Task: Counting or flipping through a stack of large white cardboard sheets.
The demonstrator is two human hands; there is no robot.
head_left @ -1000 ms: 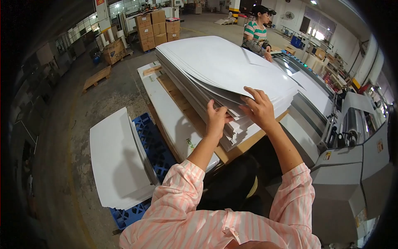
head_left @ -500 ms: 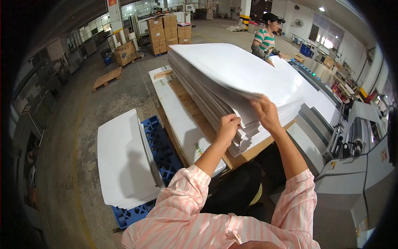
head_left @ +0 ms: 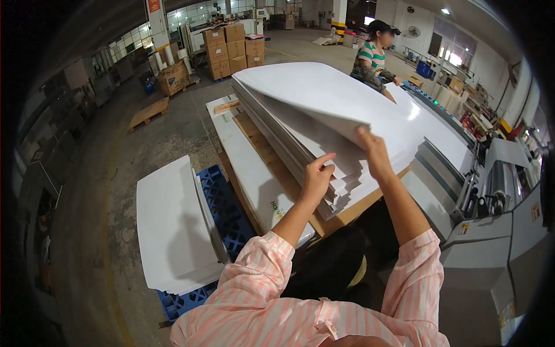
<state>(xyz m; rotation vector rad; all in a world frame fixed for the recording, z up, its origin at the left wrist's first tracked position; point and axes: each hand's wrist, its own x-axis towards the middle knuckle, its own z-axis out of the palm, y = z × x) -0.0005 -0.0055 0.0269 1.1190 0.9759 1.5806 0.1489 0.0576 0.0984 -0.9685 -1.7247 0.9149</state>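
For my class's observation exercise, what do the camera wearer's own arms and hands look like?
Loose sleeves, striped in pale pink-orange and white, end partway along both forearms. The left hand and right hand are bare, without gloves.

Seen from the main paper stack [head_left: 321, 92], with twelve o'clock at the far side, a second paper stack [head_left: 176, 231] is placed at eight o'clock, on a pallet [head_left: 217, 199]. Between both stacks, a flat panel [head_left: 250, 168] is laid. A separate pallet [head_left: 149, 114] is found at nine o'clock; cartons [head_left: 234, 49] are piled at ten o'clock. Behind the main stack, a co-worker [head_left: 370, 61] is seen at one o'clock. At four o'clock a machine [head_left: 477, 243] is located. The right hand [head_left: 374, 153] is placed between four and five o'clock, the left hand [head_left: 317, 178] at six o'clock.
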